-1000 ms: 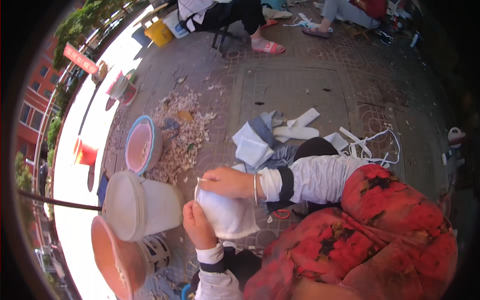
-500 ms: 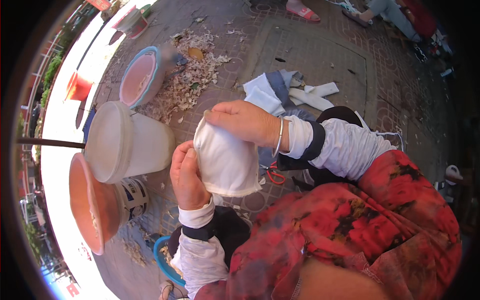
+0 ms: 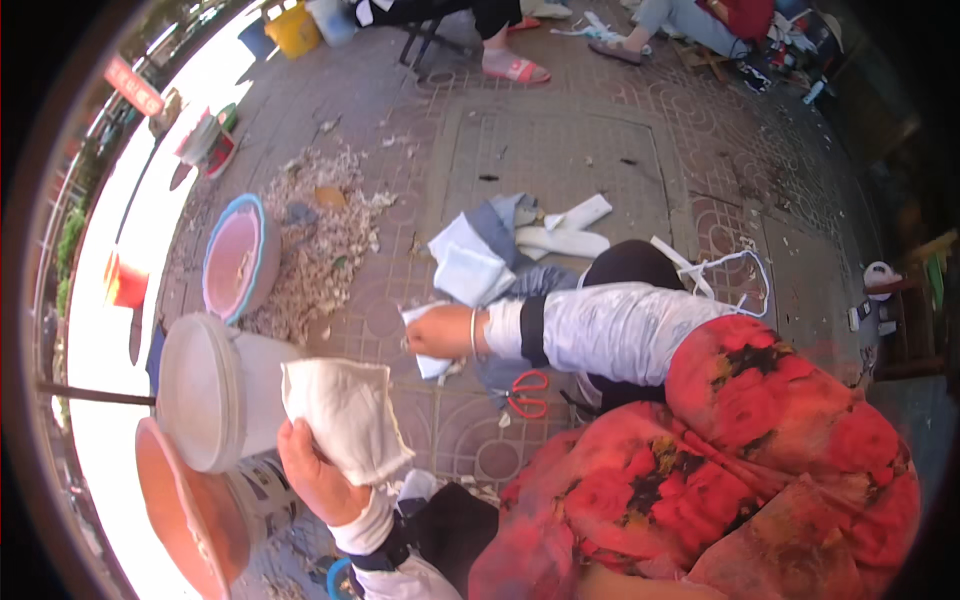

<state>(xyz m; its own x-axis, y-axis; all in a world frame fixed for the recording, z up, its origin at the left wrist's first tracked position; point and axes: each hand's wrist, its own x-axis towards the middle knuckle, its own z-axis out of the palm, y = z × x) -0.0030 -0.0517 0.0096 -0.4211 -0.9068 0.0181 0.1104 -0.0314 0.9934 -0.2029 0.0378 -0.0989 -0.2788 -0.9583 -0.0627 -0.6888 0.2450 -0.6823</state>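
Note:
My left hand (image 3: 318, 472) grips a stitched white cloth pad (image 3: 340, 415) by its lower left side, thumb against the front. The pad is roughly square, with a seam around its edge. Further off and to the right, my right hand (image 3: 440, 331) has its fingers closed on a pale cloth piece (image 3: 428, 367), which shows above and below the fingers; the fingertips are partly hidden. Behind that hand lies a stack of white cloth pieces (image 3: 470, 268) on blue-grey fabric. Red-handled scissors (image 3: 528, 394) rest on the paving near my knee.
A lidded white bucket (image 3: 205, 395), an orange basin (image 3: 190, 510) and a pink-and-blue basin (image 3: 235, 255) stand at the left. Shredded scraps (image 3: 325, 225) cover the ground behind them. White rolled strips (image 3: 565, 232) lie beyond the cloths. Other people sit at the far side.
My right hand has let go of the white pad and moved down to a pale cloth piece. My left hand has carried the pad down and left. The view has shifted.

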